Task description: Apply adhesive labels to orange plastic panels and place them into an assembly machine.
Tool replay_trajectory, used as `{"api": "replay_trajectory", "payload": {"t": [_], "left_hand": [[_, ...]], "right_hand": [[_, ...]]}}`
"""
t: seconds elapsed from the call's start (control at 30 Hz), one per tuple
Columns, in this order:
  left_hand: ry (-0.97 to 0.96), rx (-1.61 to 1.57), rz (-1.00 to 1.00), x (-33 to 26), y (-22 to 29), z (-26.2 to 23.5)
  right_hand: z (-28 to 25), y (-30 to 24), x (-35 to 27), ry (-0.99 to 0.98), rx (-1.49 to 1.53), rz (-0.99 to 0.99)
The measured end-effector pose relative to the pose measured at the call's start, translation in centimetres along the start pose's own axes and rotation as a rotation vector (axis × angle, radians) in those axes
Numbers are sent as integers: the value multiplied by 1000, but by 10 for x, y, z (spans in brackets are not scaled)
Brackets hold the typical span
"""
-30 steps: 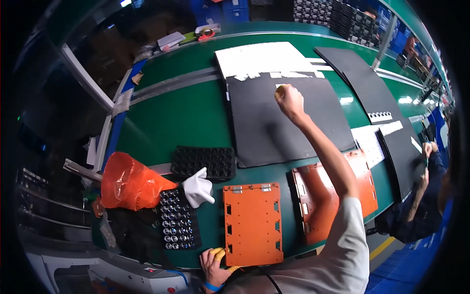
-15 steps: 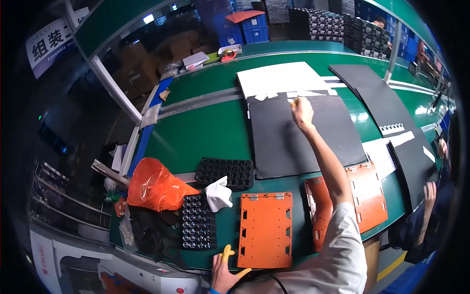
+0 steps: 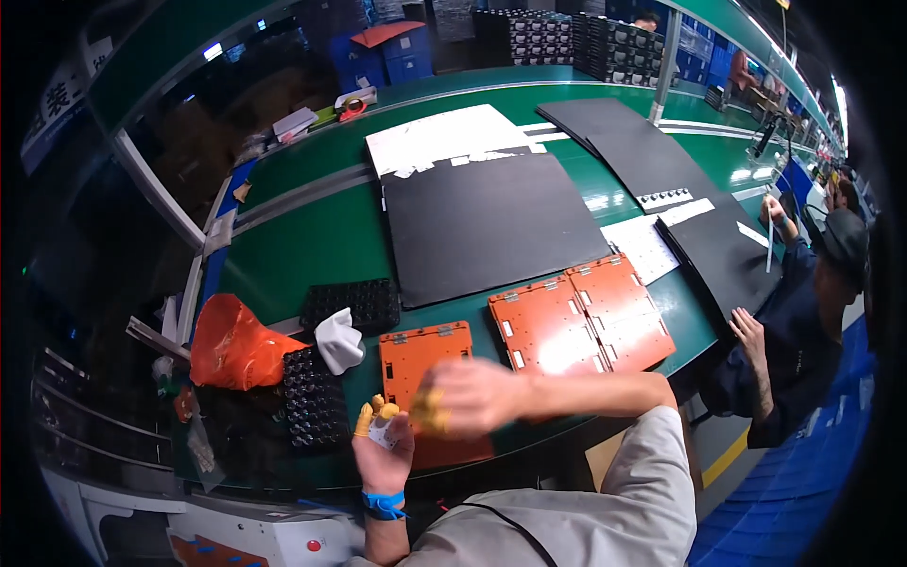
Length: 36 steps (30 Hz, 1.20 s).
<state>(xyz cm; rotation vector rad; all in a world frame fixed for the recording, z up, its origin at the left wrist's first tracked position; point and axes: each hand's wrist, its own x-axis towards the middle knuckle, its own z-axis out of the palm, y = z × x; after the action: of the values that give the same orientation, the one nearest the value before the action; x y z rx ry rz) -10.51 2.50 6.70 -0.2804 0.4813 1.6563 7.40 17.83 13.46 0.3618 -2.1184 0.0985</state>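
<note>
My left hand, with yellow finger covers and a blue wrist band, is raised at the near edge of the bench. A small whitish piece with dark dots sits between its fingers and thumb. Close beside it on the right is my right hand, smeared by motion, its finger covers a yellow blur; whether it holds anything does not show. Under the hands lies an orange plate with slots and metal hinges, partly covered by them. Two similar orange plates, one beside the other, lie to the right.
A large black sheet and a white one lie beyond. At left are an orange bag, a white cloth and black trays. A co-worker is at right beside more black sheets.
My right hand has come back from the black sheet's far edge to beside my left hand. My left hand has risen and now holds a small whitish piece. The view has swung right.
</note>
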Motion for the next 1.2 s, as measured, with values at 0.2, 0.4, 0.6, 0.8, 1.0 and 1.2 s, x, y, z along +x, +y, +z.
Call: {"api": "replay_trajectory", "payload": {"t": [0.2, 0.4, 0.6, 0.8, 1.0, 1.2], "left_hand": [[-111, 486, 220, 12, -21, -31], [-146, 299, 133, 29, -17, -34], [-234, 268, 145, 31, -17, -39], [-218, 270, 154, 33, -14, -41], [-262, 208, 121, 33, -14, -38], [-250, 163, 98, 34, -12, -39]], "right_hand": [[-120, 164, -140, 217, -567, 1060], [-185, 245, -269, -181, -802, 1820], [-204, 273, -311, -326, -681, 2052], [-208, 272, -322, -137, -662, 2040], [-219, 275, -306, -12, -580, 1949], [-235, 272, -297, 363, -332, 1860]]}}
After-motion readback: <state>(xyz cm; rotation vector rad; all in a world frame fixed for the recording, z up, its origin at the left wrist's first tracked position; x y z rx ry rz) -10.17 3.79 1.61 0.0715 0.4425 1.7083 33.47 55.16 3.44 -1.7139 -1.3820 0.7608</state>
